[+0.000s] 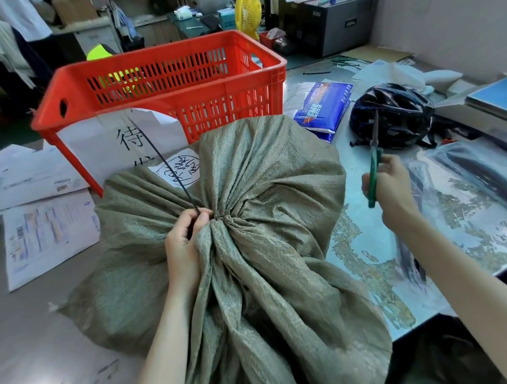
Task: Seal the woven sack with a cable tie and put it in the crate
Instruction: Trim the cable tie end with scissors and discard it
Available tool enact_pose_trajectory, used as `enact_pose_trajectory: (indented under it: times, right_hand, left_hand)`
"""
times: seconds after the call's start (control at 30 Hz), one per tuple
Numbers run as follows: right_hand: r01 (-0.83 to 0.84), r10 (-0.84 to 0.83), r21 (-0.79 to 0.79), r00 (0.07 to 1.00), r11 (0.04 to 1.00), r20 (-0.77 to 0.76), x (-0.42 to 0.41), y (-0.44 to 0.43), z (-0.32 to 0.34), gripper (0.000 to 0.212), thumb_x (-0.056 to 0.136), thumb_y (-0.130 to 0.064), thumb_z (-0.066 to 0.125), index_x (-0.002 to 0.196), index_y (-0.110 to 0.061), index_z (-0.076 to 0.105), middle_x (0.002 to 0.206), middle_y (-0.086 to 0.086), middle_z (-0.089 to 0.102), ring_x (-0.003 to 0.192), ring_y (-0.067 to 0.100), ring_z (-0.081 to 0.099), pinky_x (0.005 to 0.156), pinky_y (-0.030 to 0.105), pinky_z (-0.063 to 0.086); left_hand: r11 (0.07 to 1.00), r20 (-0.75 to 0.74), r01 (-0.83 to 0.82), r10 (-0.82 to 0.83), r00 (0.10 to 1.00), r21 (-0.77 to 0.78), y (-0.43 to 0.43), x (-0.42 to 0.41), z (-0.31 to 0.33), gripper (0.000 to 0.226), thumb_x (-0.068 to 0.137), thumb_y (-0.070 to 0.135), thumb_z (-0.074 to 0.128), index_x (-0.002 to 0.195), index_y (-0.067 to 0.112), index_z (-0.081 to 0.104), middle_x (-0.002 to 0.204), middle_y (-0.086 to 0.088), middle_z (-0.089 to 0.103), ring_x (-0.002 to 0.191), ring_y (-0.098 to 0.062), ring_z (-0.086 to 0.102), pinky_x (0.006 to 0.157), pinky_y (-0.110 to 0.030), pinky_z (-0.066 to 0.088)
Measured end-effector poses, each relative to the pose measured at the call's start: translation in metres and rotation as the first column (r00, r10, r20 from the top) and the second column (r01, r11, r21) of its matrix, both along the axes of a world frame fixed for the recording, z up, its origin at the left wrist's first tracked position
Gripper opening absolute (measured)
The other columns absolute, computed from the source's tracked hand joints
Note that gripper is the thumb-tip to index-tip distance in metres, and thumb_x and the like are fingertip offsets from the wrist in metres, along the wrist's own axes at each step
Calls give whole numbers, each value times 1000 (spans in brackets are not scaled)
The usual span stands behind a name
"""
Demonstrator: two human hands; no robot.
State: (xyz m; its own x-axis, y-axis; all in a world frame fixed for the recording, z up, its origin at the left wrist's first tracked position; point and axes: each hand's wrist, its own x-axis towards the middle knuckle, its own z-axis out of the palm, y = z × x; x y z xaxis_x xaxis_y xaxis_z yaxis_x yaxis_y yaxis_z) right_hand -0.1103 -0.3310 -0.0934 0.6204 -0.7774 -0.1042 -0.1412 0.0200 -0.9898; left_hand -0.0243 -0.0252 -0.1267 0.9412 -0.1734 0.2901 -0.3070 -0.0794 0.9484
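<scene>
Where the gathered mouth of one olive-green woven plastic sack (265,196) puckers into a tight knot of pleats, the left hand (185,240) is closed around the neck, fingers (200,221) pinching the base of a single thin black cable tie (163,161) whose long tail sticks up and away toward the crate. This sack, coarse in weave and bulging, lies on the grey counter (28,359) just in front of one orange plastic crate (170,84) with slotted walls, and its loose mouth fans out toward the person. A white round-stamped label (177,169) is stuck to the sack's far side, and a white paper sheet with large black characters (104,145) hangs on the crate's near wall.

Off to the sack's right and apart from it, the right hand (387,189) is clenched on one pair of green-handled scissors (374,159), blades pointing up and away.

Beyond the scissors lie one glossy black vented bicycle helmet (395,115) and one blue-and-white printed plastic packet (321,105). Several flat printed paper sheets (45,234) lie to the left on the counter. One yellow plastic fan (247,9) stands behind the crate.
</scene>
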Motion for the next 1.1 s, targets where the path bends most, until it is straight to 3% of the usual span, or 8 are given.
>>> enact_pose_trajectory:
  times: [0.13, 0.27, 0.37, 0.47, 0.67, 0.83, 0.93, 1.1]
  right_hand:
    - [-94, 90, 13, 976, 995, 200, -2, 28, 44, 47, 70, 12, 46, 111, -11, 48, 65, 0, 50, 50, 14, 44, 49, 28, 36]
    - [-330, 304, 20, 890, 944, 340, -7, 59, 73, 51, 66, 20, 43, 106, -10, 49, 67, 5, 45, 44, 15, 39, 44, 29, 34]
    - [-543, 474, 65, 781, 837, 406, -12, 83, 85, 54, 67, 24, 42, 110, -9, 48, 69, 8, 41, 45, 19, 39, 41, 29, 33]
    - [-690, 583, 148, 691, 709, 427, -13, 102, 85, 62, 60, 17, 49, 117, -7, 49, 71, 8, 46, 44, 20, 44, 41, 25, 34]
    - [-809, 636, 312, 585, 498, 503, -11, 140, 74, 59, 65, 12, 50, 122, -3, 48, 69, 7, 50, 37, 15, 43, 35, 18, 31]
    - [-839, 678, 398, 537, 371, 501, -11, 167, 70, 22, 79, -13, 64, 93, -12, 47, 70, 7, 43, 33, 12, 41, 31, 15, 28]
    - [-842, 692, 449, 515, 298, 507, -17, 179, 62, 35, 77, -37, 66, 92, -14, 46, 71, 5, 44, 36, 11, 41, 32, 14, 29]
    - [-840, 696, 519, 468, 159, 545, -28, 190, 49, 50, 79, -57, 56, 109, -19, 46, 73, 3, 45, 38, 10, 41, 34, 16, 32]
  left_hand:
    - [1000, -39, 8, -9, 999, -7, -1, -1, 3, 14, 88, 24, 52, 80, 23, 64, 70, 17, 65, 68, 3, 54, 65, -15, 42]
    - [999, -39, 28, -29, 999, -17, 2, 1, 15, 12, 89, 18, 56, 91, 11, 65, 84, 4, 65, 76, 0, 57, 73, -14, 44]
    - [1000, -1, -14, 14, 1000, -7, 5, 0, 29, 10, 94, 10, 55, 94, 8, 65, 88, 1, 66, 77, -1, 58, 76, -13, 44]
    - [998, 17, -64, 64, 998, -19, 10, 1, 42, 16, 95, 11, 54, 85, 18, 66, 74, 13, 64, 66, 3, 53, 69, -10, 42]
    - [984, -10, -103, 103, 995, -143, 27, 0, 54, 25, 97, 14, 50, 79, 18, 66, 62, 8, 54, 63, -6, 50, 66, -19, 44]
    - [981, 5, -128, 130, 992, -148, 40, -8, 60, 25, 99, 13, 47, 83, 16, 66, 62, 9, 66, 66, -5, 60, 64, -17, 48]
    - [986, 48, -128, 133, 990, -104, 45, -14, 64, 25, 100, 14, 46, 85, 18, 66, 65, 10, 68, 69, -6, 63, 67, -18, 50]
    - [989, 103, -133, 138, 985, -60, 47, -16, 72, 26, 101, 15, 44, 85, 22, 65, 67, 11, 69, 72, -8, 64, 69, -20, 50]
